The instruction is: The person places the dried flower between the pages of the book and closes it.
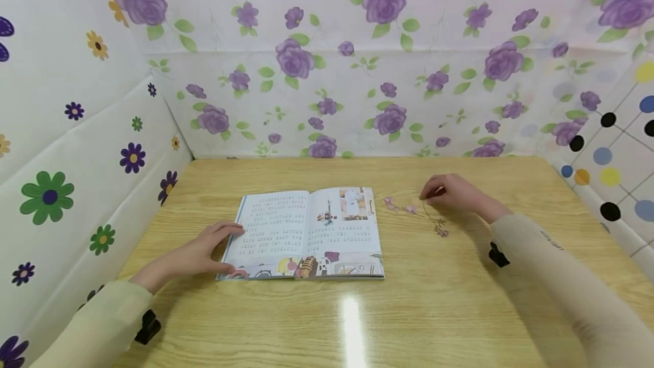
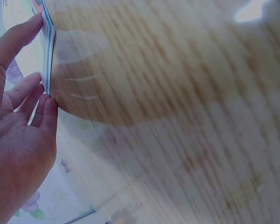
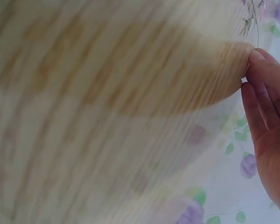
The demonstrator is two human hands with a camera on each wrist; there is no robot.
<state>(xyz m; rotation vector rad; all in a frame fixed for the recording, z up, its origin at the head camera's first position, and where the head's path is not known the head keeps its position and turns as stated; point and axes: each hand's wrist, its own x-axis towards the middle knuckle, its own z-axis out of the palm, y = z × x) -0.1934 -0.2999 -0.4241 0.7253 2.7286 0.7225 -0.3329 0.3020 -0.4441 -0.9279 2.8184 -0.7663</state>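
Observation:
An open book (image 1: 288, 231) lies on the wooden table, with printed text and coloured pictures on its pages. My left hand (image 1: 196, 251) rests at its left side, fingers extended along the page edge and thumb near the lower corner. In the left wrist view, the fingertips touch the book's edge (image 2: 49, 56). Right of the book is a thin sprig (image 1: 438, 229) with small pinkish-purple flowers. My right hand (image 1: 455, 192) pinches the end of its stem between thumb and finger, just above the table. The right wrist view shows the thin stem (image 3: 257, 30) rising from the fingertips.
The light wooden table (image 1: 409, 311) carries a bright light reflection near its front. Behind it hangs a white cloth (image 1: 352, 90) with purple roses. Flower-patterned cloth (image 1: 87, 146) stands on the left, and dotted cloth (image 1: 623, 146) on the right.

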